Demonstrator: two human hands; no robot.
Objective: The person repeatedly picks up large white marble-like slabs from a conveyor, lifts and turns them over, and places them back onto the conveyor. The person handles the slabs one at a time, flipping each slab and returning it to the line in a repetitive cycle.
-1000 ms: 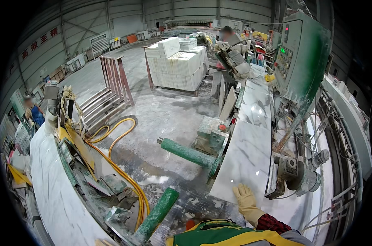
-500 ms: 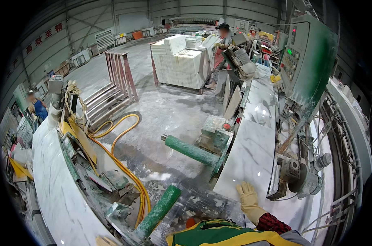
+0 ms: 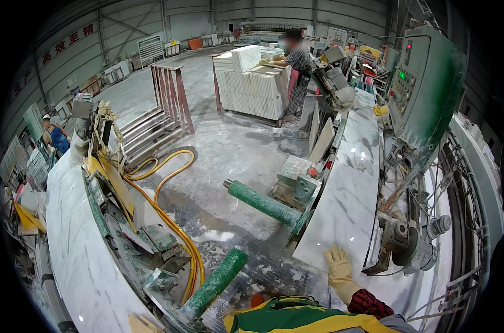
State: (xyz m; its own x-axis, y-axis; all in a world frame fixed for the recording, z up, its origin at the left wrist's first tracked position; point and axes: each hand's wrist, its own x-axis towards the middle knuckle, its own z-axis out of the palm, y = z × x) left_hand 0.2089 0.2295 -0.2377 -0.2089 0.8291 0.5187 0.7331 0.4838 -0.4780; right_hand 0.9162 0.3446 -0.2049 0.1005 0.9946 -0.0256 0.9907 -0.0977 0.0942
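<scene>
My right hand (image 3: 339, 270), in a pale yellow rubber glove, lies flat with fingers spread on the near end of a long white marble slab (image 3: 349, 188). The slab rests on a machine bed and stretches away from me. My left hand is out of view. A green and yellow vest fills the bottom edge below the glove.
Two green rollers (image 3: 261, 201) (image 3: 214, 283) jut out left of the slab. A motor (image 3: 413, 250) and a green control box (image 3: 427, 89) stand to the right. Another white slab (image 3: 80, 250) and a yellow hose (image 3: 174, 233) lie left. A person (image 3: 296, 66) stands by stacked tiles (image 3: 252, 83); another person (image 3: 55, 136) stands far left.
My view has shifted slightly; the gloved right hand stays on the slab's near end. The person at the far end has moved left toward the stacked tiles.
</scene>
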